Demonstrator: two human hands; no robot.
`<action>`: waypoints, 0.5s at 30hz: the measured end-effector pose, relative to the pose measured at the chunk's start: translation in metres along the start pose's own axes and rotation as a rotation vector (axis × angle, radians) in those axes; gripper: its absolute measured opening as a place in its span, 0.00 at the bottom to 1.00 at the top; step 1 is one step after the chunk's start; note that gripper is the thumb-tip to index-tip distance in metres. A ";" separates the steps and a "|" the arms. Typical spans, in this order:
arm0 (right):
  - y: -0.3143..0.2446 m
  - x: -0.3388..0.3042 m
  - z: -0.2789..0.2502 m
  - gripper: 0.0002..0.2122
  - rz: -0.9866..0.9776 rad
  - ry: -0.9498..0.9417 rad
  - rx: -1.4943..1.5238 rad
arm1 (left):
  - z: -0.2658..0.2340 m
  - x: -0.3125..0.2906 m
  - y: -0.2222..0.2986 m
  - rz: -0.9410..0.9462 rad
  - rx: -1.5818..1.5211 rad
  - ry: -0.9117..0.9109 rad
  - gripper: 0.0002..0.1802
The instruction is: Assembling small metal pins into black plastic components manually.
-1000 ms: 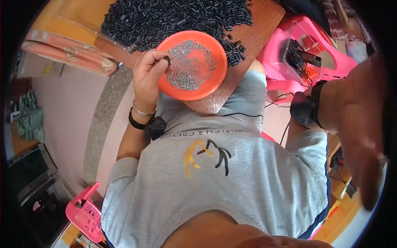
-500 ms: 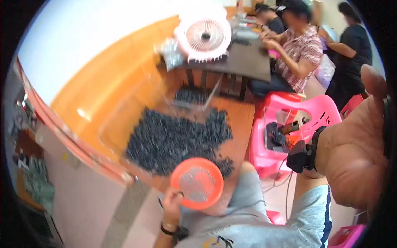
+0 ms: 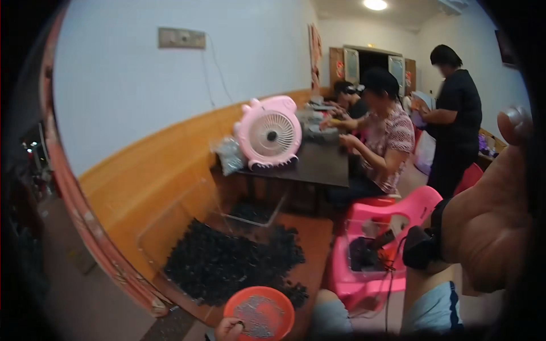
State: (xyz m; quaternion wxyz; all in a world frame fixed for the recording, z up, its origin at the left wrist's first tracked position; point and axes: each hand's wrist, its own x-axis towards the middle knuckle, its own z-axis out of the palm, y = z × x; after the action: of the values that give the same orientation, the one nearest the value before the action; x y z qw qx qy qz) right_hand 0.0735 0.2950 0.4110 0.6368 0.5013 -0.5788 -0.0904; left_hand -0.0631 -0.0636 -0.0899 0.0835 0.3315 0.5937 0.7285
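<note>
Orange round bowl [image 3: 289,316] of silvery pins [image 3: 250,312] lies at the reddish-brown wooden desk's [image 3: 316,234] near edge, beside heaped black pieces [image 3: 227,258]; left hand's [image 3: 228,329] fingers pinch a small dark piece [image 3: 242,325]; raised right hand's [image 3: 483,224] grip cannot be told.

Pale wall [image 3: 131,96] to our left, orange panelling [image 3: 142,184] below, ceiling lamp [image 3: 375,4] (round and lit), dark table [image 3: 324,163], pink chair [image 3: 342,267]

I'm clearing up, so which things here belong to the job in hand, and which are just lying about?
Seemingly the job's:
bowl by the left hand
silver bits in it
black pieces

Probably just about:
fan
pink chair
</note>
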 end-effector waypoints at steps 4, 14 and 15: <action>0.000 -0.061 0.023 0.22 0.171 -0.093 0.118 | 0.043 0.025 0.071 -0.229 0.004 0.113 0.07; -0.097 -0.134 0.037 0.23 0.547 -0.181 0.275 | 0.052 0.045 0.068 -0.212 -0.019 0.119 0.07; -0.104 -0.134 0.033 0.23 0.566 -0.187 0.276 | 0.053 0.045 0.068 -0.228 -0.029 0.137 0.07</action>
State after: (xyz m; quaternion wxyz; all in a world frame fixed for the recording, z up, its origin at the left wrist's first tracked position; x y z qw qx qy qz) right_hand 0.0524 0.3207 0.2418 0.5070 0.3917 -0.7578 0.1236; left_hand -0.0481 -0.0173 -0.0059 0.1298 0.2101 0.6213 0.7436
